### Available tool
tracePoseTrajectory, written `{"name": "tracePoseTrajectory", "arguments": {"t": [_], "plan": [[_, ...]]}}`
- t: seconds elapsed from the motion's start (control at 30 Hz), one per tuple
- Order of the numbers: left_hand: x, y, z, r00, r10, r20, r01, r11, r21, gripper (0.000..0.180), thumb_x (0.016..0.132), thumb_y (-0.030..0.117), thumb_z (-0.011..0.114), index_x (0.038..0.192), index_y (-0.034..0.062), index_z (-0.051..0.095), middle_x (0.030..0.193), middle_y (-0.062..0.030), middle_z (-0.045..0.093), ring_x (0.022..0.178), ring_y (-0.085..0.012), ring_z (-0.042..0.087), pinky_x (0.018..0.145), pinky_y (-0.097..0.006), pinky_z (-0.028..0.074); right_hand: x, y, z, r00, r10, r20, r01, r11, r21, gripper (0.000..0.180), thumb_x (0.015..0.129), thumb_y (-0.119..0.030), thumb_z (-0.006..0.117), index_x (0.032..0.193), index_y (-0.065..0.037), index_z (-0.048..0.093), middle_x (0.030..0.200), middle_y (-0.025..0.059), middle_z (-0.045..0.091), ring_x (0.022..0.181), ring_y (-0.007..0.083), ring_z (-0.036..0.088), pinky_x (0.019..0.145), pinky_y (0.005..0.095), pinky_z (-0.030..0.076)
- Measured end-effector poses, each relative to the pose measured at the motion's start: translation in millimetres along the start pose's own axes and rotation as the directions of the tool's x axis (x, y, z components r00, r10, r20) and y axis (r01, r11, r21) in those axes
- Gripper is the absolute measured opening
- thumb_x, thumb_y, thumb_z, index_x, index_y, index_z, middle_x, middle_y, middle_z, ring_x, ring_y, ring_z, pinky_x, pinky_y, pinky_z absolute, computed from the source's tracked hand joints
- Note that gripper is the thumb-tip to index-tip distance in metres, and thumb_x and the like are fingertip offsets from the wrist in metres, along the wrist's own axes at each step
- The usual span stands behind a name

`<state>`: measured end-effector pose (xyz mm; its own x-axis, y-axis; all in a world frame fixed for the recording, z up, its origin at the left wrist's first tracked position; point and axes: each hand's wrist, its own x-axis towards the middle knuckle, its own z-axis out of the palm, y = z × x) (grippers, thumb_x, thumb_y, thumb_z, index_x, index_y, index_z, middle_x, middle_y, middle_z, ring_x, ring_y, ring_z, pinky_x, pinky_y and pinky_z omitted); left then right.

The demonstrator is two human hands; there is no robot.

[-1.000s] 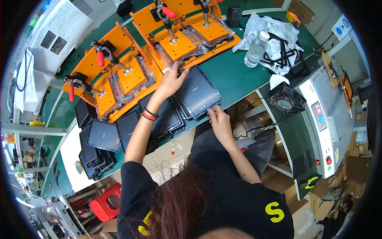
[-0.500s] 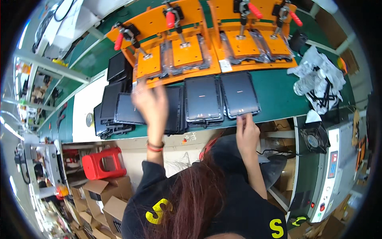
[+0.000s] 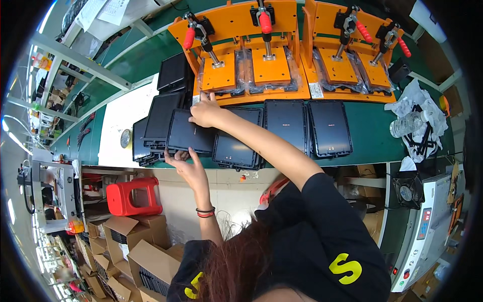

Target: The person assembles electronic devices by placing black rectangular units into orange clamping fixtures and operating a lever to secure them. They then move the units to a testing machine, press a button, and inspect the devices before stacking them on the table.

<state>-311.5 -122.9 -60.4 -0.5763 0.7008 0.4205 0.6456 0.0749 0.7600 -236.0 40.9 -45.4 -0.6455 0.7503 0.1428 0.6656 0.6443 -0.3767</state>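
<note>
A flat black rectangular panel (image 3: 187, 135) lies tilted over the stacks on the left part of the bench. My left hand (image 3: 187, 168) grips its near edge, fingers partly hidden beneath. Reaching across the bench, my right hand (image 3: 207, 111) has bent fingers at the panel's far right corner; its hold is partly covered by the hand itself. To the right of it lie a stack of similar black panels (image 3: 237, 146), another panel (image 3: 286, 126) and the rightmost panel (image 3: 329, 128). More black panels (image 3: 163, 118) are piled on the left.
Orange clamp fixtures (image 3: 241, 98) with red-handled toggle clamps stand along the back. At right are a clear bottle (image 3: 406, 125), crumpled white plastic (image 3: 435, 108) and a small fan (image 3: 408, 189). A red stool (image 3: 121, 199) and open cardboard boxes (image 3: 151, 259) sit below the bench.
My right hand has left the rightmost panel's near edge and crossed left to the tilted panel. My left hand has dropped to that panel's near edge. The whole view has shifted.
</note>
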Motion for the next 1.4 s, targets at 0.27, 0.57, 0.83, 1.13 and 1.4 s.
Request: {"name": "tracePoseTrajectory", "arguments": {"t": [0.27, 0.57, 0.83, 1.13, 1.4], "plan": [[9, 58, -26, 0.927, 0.267, -0.264, -0.283, 0.959, -0.024, 0.068, 0.084, -0.006, 0.059, 0.136, -0.0027, 0.015, 0.142, -0.0194, 0.020, 0.104, -0.0309, 0.055, 0.085, -0.037, 0.054, -16, -22, -45, 0.808, -0.108, -0.579, 0.307, 0.916, 0.258, 0.019, 0.088, -0.019, 0.058, 0.098, -0.003, 0.061, 0.094, 0.0130, 0.065, 0.091, 0.0298, 0.055, 0.081, 0.0443, 0.040], [30, 160, 24, 0.906, 0.305, 0.295, 0.036, 0.638, -0.769, 0.054, 0.091, 0.002, 0.050, 0.139, 0.0023, 0.025, 0.141, -0.0176, 0.032, 0.119, -0.0236, 0.046, 0.103, -0.035, 0.034, -195, 49, -159, 0.773, 0.425, -0.471, -0.049, 0.780, 0.624, 0.034, 0.089, -0.025, 0.058, 0.106, 0.004, 0.062, 0.095, 0.0180, 0.067, 0.092, 0.0280, 0.064, 0.078, 0.0343, 0.048], [-66, 190, 129, 0.515, 0.184, 0.837, 0.850, 0.017, -0.526, 0.056, 0.088, -0.001, 0.044, 0.139, 0.0061, 0.023, 0.124, -0.0193, 0.046, 0.118, -0.0256, 0.046, 0.103, -0.038, 0.037, -347, 66, -120, 0.729, 0.673, 0.125, 0.147, -0.331, 0.932, 0.066, 0.093, -0.056, 0.039, 0.139, -0.009, 0.037, 0.133, 0.0150, 0.046, 0.118, 0.0302, 0.049, 0.099, 0.0468, 0.041], [-97, 217, 140, 0.535, 0.368, 0.761, 0.786, 0.114, -0.608, 0.053, 0.090, 0.009, 0.042, 0.140, 0.0063, 0.027, 0.129, -0.0175, 0.046, 0.119, -0.0230, 0.045, 0.105, -0.037, 0.034, -382, 20, -74, 0.968, 0.238, 0.079, 0.209, -0.939, 0.275, 0.031, 0.097, -0.033, 0.044, 0.091, -0.002, 0.045, 0.074, 0.0018, 0.039, 0.066, 0.0095, 0.042, 0.059, 0.0220, 0.037], [-50, 223, 140, 0.221, 0.598, 0.770, 0.952, 0.040, -0.304, 0.080, 0.089, 0.066, 0.031, 0.145, 0.0097, 0.018, 0.142, -0.0261, 0.034, 0.132, -0.0319, 0.036, 0.110, -0.042, 0.027, -382, 23, -72, 0.588, 0.803, 0.099, 0.479, -0.444, 0.757, 0.022, 0.100, -0.023, 0.044, 0.087, -0.005, 0.048, 0.070, -0.0023, 0.039, 0.060, 0.0046, 0.033, 0.054, 0.0195, 0.030]]}}
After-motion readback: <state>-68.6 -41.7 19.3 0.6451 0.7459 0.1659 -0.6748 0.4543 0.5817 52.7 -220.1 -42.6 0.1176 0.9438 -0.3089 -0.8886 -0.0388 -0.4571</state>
